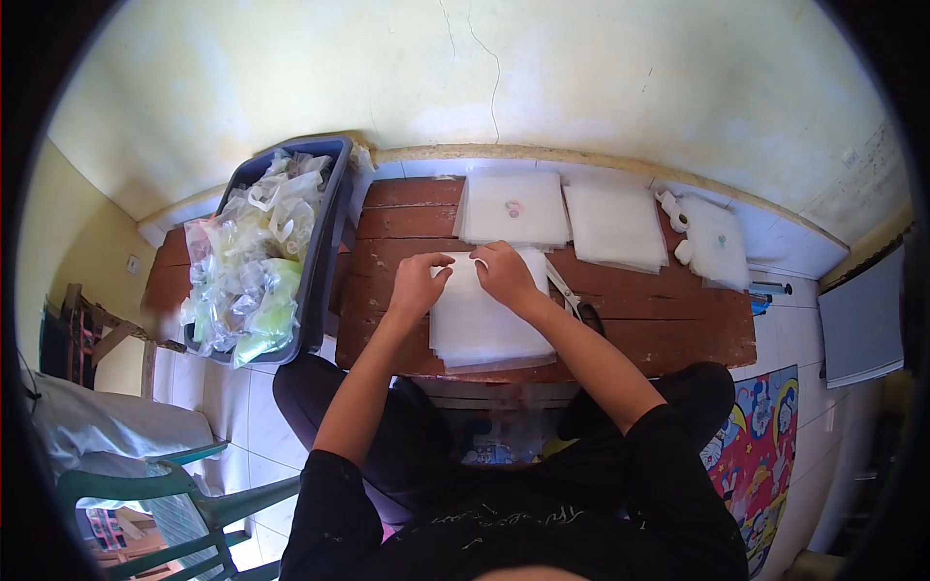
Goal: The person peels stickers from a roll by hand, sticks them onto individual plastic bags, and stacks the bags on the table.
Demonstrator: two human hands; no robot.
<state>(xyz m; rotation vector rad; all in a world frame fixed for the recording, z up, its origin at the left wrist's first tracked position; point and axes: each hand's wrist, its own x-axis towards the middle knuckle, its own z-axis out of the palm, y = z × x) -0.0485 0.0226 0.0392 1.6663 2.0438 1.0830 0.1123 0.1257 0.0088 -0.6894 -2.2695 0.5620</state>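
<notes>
A stack of translucent white plastic bags (492,315) lies at the front middle of the brown wooden table. At the stack's far left corner is my left hand (419,286), its thumb and forefinger pinched close together. My right hand (506,275) is at the far edge just beside it, fingers curled and pinching as well. The fingertips seem to hold the top bag's edge, though the thin film barely shows between them. Scissors (573,293) with dark handles rest right of the stack, partly under my right forearm.
Two more bag stacks (513,215) (616,225) lie along the back of the table (659,305). Further right are a smaller stack (715,242) and white rolls (672,211). A dark bin (315,242) full of crumpled plastic stands left. A green chair (208,504) is at lower left.
</notes>
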